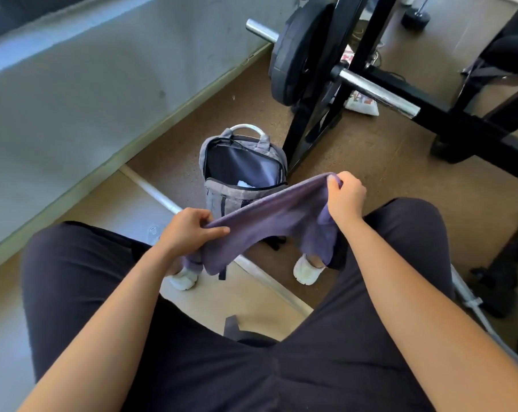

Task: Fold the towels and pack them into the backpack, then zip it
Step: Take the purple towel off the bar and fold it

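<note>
A purple towel (269, 215) is stretched in the air between both hands, above my knees. My left hand (189, 230) pinches its near left end and my right hand (345, 193) grips its far right end; loose parts hang down toward my feet. Just beyond it a grey backpack (222, 197) stands upright on the floor with its main compartment unzipped and gaping. Something pale blue-white (245, 184) lies inside at the bottom. The towel hides the backpack's lower front.
A black weight rack (317, 120) with a barbell (373, 92) and a plate (299, 52) stands right behind the backpack. A grey wall (88, 93) runs along the left. My white shoes (308, 270) rest on the brown floor. A metal bar (159, 194) lies across the floor.
</note>
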`<state>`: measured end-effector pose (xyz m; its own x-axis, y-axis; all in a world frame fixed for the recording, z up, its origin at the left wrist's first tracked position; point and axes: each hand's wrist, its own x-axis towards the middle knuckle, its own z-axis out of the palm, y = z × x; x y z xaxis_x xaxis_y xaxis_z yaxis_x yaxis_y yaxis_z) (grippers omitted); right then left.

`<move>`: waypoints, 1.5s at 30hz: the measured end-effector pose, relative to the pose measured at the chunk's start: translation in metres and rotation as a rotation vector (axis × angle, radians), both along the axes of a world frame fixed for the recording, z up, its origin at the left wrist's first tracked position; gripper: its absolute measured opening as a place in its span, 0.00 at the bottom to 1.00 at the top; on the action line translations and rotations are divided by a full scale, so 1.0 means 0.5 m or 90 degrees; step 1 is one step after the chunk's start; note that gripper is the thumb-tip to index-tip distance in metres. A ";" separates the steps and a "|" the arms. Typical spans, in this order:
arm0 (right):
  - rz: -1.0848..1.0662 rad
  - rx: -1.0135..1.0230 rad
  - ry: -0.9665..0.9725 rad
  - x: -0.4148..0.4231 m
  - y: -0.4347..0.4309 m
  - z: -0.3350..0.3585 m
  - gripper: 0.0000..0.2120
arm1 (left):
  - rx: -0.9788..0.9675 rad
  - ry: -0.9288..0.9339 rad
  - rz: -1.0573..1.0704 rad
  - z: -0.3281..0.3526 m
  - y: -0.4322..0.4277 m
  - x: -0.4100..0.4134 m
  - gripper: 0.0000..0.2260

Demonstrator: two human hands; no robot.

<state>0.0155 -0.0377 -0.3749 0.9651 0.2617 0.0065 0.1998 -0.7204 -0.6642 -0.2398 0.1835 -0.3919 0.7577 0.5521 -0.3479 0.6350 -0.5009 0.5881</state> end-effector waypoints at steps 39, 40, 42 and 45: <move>0.296 0.373 0.485 -0.209 0.083 0.031 0.17 | -0.668 -0.361 0.203 0.039 -0.106 0.056 0.03; 0.330 0.329 0.417 -0.210 0.083 0.030 0.17 | -0.660 -0.355 0.204 0.037 -0.105 0.056 0.03; 0.370 0.279 0.330 -0.213 0.084 0.030 0.16 | -0.656 -0.344 0.206 0.034 -0.105 0.054 0.03; 0.378 0.275 0.287 -0.215 0.084 0.032 0.15 | -0.677 -0.349 0.200 0.034 -0.109 0.049 0.08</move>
